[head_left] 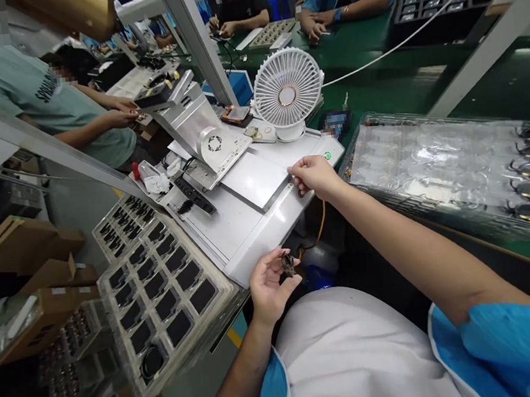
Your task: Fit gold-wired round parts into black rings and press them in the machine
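My left hand (268, 283) is closed around a small dark, shiny part (288, 264), held between thumb and fingers in front of my body. The exact kind of this part is too small to tell. My right hand (315, 177) is at the front right edge of a white machine base (246, 242), its thumb and forefinger pinched together beside a flat silver plate (255, 177). Whatever those fingertips hold, if anything, cannot be made out. Behind the plate rises a silver metal fixture (193, 127). A black strip-shaped part (194, 195) lies left of it.
Trays of black parts (161, 295) stand at the left. On the green table (377, 85), clear plastic trays (449, 163) hold several round parts at the right. A white fan (287, 96) stands behind the machine. Co-workers sit across, and another person (66, 113) works at the left.
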Demonstrator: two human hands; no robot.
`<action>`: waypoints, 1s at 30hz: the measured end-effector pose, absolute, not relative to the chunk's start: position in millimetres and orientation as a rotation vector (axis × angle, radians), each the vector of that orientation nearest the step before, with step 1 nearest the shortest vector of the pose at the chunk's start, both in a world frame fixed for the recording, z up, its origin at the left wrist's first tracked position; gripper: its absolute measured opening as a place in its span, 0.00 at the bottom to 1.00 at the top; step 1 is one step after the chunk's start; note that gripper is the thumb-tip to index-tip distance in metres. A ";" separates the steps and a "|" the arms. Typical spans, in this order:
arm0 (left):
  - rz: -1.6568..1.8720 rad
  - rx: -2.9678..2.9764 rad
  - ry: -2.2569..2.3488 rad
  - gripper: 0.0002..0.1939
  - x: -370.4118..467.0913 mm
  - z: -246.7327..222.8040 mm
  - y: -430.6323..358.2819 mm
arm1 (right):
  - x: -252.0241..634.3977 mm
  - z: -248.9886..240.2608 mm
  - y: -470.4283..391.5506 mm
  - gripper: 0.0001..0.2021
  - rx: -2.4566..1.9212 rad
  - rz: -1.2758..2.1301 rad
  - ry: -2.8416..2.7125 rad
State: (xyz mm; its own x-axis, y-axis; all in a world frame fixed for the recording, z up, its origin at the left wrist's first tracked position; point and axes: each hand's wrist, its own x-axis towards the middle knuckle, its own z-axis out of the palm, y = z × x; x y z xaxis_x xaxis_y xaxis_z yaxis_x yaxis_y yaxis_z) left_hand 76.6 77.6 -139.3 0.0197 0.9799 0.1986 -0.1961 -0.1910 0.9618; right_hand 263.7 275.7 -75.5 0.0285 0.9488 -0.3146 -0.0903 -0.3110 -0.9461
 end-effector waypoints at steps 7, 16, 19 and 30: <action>1.475 1.509 1.147 0.41 78.3 -144.2 77.4 | 262.9 -80.2 207.3 0.19 -1.176 1.530 -1.160; 1.419 1.662 1.251 0.43 83.5 -138.4 80.1 | 259.6 -93.0 129.7 0.22 -1.222 1.854 -1.304; 1.434 1.674 1.232 0.42 84.2 -137.7 80.5 | 258.6 -93.5 129.4 0.22 -1.239 1.849 -1.320; 1.426 1.700 1.294 0.40 84.6 -135.8 78.9 | 258.8 -91.7 130.4 0.23 -1.209 1.913 -1.268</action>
